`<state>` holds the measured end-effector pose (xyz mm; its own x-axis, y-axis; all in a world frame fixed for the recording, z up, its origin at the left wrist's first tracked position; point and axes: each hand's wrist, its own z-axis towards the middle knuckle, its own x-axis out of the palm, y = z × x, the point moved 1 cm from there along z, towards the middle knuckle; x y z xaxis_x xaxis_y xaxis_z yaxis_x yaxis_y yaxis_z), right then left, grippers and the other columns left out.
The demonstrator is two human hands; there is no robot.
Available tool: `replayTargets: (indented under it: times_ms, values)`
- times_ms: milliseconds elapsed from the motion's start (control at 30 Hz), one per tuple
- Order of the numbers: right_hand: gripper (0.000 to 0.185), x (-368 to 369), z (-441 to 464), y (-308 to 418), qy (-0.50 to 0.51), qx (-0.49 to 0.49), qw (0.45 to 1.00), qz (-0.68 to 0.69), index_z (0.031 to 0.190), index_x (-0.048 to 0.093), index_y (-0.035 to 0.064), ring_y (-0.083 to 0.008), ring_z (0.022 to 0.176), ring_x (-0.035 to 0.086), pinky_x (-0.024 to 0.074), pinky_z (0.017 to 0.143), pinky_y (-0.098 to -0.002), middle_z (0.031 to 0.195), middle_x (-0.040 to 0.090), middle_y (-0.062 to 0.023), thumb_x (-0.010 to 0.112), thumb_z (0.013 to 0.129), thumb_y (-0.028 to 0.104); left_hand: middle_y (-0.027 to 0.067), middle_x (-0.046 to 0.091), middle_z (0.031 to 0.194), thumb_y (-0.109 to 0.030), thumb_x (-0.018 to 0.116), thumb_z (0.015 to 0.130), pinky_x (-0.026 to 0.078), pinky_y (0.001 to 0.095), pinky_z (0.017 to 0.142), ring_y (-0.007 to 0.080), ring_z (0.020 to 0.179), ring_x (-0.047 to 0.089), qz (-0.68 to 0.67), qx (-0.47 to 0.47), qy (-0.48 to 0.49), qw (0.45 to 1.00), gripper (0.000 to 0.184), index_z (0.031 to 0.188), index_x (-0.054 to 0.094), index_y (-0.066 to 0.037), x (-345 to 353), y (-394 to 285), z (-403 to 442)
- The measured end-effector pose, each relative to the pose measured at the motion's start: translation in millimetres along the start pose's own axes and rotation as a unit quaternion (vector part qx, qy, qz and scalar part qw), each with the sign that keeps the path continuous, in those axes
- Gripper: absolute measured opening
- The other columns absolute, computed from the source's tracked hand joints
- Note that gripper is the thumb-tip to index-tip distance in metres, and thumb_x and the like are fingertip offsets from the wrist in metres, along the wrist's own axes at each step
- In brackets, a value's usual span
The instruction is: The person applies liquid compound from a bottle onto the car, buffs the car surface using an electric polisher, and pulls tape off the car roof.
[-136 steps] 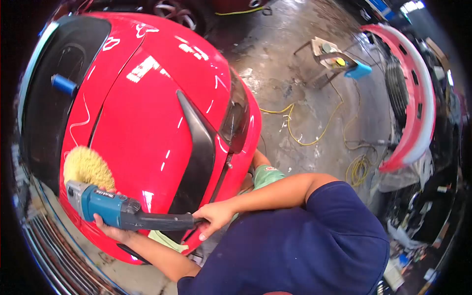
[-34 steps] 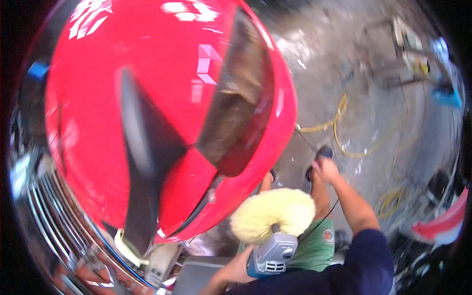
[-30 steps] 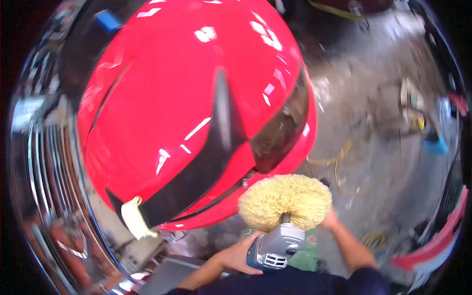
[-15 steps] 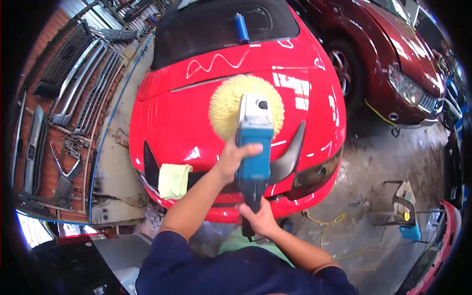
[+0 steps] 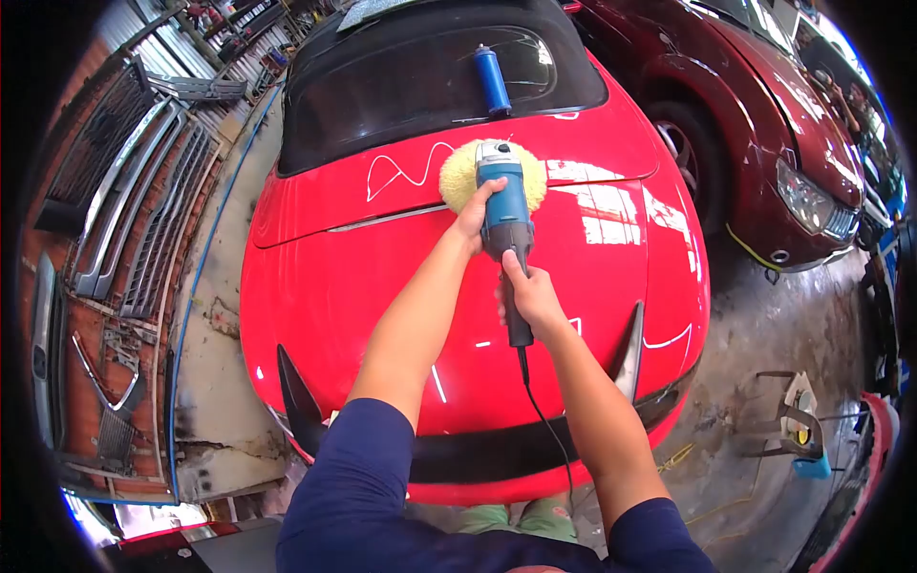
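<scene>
I hold a blue and black polisher (image 5: 511,205) with a fluffy yellow wool pad (image 5: 458,180) at its far end. My left hand (image 5: 475,218) wraps the blue body just behind the pad. Around the black rear handle, my right hand (image 5: 535,301) is closed, and a black cord hangs from that end. The pad lies over the rear part of a red car panel (image 5: 411,296), by a dark window, and looks to be against it. A white squiggle of paste (image 5: 399,172) runs out from the pad's left side. Behind it, a blue bottle (image 5: 492,81) rests on the window.
A dark red vehicle (image 5: 764,143) is parked close on the right. Several car grilles (image 5: 167,205) lie along the left. A small stand (image 5: 798,411) with a blue item is on the floor at lower right. The cord (image 5: 544,415) trails down over the bumper.
Both hands have moved the polisher forward, away from me, to the rear of the panel. The pad now covers the right end of the squiggle. My left arm hides most of the pale yellow cloth.
</scene>
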<state>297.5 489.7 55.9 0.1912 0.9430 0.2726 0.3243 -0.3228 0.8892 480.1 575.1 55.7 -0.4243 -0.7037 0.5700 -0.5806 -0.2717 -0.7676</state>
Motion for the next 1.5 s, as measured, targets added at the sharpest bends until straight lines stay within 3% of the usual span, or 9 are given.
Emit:
replayTargets:
  times_ms: [133, 200, 367, 467, 567, 967, 1167, 1333, 1500]
  values:
    - [0.056, -18.8, 38.9, -10.5, 0.032, 0.003, 0.999, -0.006, 0.106, 0.060, 0.0024, -0.0185, 0.052, 0.062, 0.0536, 0.047, -0.0350, 0.081, 0.068, -0.0103, 0.058, 0.104, 0.058, 0.0196, 0.072, 0.098, -0.047, 0.076, 0.088, 0.065, 0.0449, 0.077, 0.0320, 0.082, 0.075, -0.008, 0.027, -0.045, 0.999, 0.066, 0.129, 0.056, 0.002, -23.9, 1.4, 29.9]
    - [0.061, -18.4, 56.6, -12.4, 0.068, 0.006, 0.996, 0.060, 0.116, 0.059, 0.0021, -0.0183, 0.053, 0.063, 0.0536, 0.047, -0.0347, 0.088, 0.070, -0.0120, 0.056, 0.104, 0.062, 0.0169, 0.073, 0.099, -0.044, 0.076, 0.091, 0.064, 0.0419, 0.078, 0.0269, 0.083, 0.075, 0.046, 0.049, -0.067, 0.995, 0.058, 0.124, 0.061, 0.000, -28.1, -12.8, 42.1]
    - [0.065, 8.7, 79.6, 7.6, 0.073, 0.023, 0.985, 0.155, 0.114, 0.055, 0.0021, -0.0184, 0.054, 0.063, 0.0532, 0.046, -0.0346, 0.085, 0.067, -0.0127, 0.054, 0.103, 0.066, 0.0169, 0.074, 0.095, -0.041, 0.079, 0.088, 0.065, 0.0394, 0.069, 0.0254, 0.076, 0.075, 0.172, 0.051, -0.126, 0.976, 0.061, 0.122, 0.061, 0.006, -20.2, -51.2, 63.4]
    - [0.059, 24.1, 91.7, 10.1, 0.050, 0.016, 0.994, 0.092, 0.105, 0.056, 0.0024, -0.0183, 0.053, 0.062, 0.0531, 0.046, -0.0346, 0.078, 0.065, -0.0108, 0.057, 0.103, 0.062, 0.0163, 0.072, 0.096, -0.040, 0.082, 0.084, 0.065, 0.0410, 0.071, 0.0251, 0.077, 0.074, 0.094, 0.043, -0.124, 0.987, 0.064, 0.123, 0.060, 0.006, -44.6, -56.8, 65.3]
    - [0.056, 46.4, 101.5, 5.3, 0.054, 0.001, 0.999, 0.003, 0.098, 0.056, 0.0030, -0.0188, 0.052, 0.061, 0.0532, 0.046, -0.0347, 0.074, 0.063, -0.0089, 0.059, 0.103, 0.059, 0.0146, 0.072, 0.094, -0.043, 0.078, 0.087, 0.064, 0.0415, 0.069, 0.0259, 0.074, 0.074, -0.037, 0.074, -0.034, 0.996, 0.058, 0.121, 0.061, 0.001, -79.6, -56.8, 42.1]
    - [0.058, 205.8, 148.6, 14.4, 0.148, 0.030, 0.985, -0.081, 0.096, 0.058, 0.0007, -0.0191, 0.052, 0.062, 0.0531, 0.047, -0.0343, 0.072, 0.062, -0.0085, 0.065, 0.100, 0.058, 0.0159, 0.071, 0.103, -0.052, 0.075, 0.087, 0.062, 0.0444, 0.081, 0.0297, 0.087, 0.073, -0.051, 0.161, -0.161, 0.972, 0.065, 0.128, 0.059, -0.004, -225.7, -152.0, -53.1]
    - [0.061, 268.5, 160.2, -7.0, 0.206, 0.029, 0.965, -0.159, 0.090, 0.059, -0.0029, -0.0196, 0.051, 0.063, 0.0534, 0.046, -0.0355, 0.071, 0.063, -0.0097, 0.067, 0.099, 0.056, 0.0156, 0.072, 0.103, -0.050, 0.071, 0.091, 0.062, 0.0454, 0.082, 0.0306, 0.087, 0.073, -0.015, 0.282, -0.239, 0.929, 0.058, 0.126, 0.061, -0.005, -272.8, -163.8, -124.8]
    - [0.059, 246.0, 139.6, -22.2, 0.194, 0.004, 0.953, -0.232, 0.080, 0.063, -0.0012, -0.0211, 0.055, 0.068, 0.0541, 0.052, -0.0362, 0.066, 0.064, -0.0100, 0.070, 0.097, 0.054, 0.0228, 0.068, 0.108, -0.057, 0.066, 0.089, 0.062, 0.0505, 0.082, 0.0372, 0.092, 0.072, -0.092, 0.221, -0.198, 0.951, 0.072, 0.131, 0.054, 0.000, -272.5, -124.8, -136.5]
    - [0.055, 161.0, 99.4, -21.3, 0.148, 0.033, 0.974, -0.170, 0.093, 0.062, -0.0016, -0.0179, 0.053, 0.065, 0.0524, 0.050, -0.0345, 0.068, 0.064, -0.0076, 0.070, 0.098, 0.053, 0.0187, 0.071, 0.101, -0.055, 0.068, 0.090, 0.061, 0.0466, 0.084, 0.0323, 0.090, 0.073, -0.104, 0.174, -0.173, 0.964, 0.065, 0.122, 0.060, 0.001, -197.8, -78.5, -99.1]
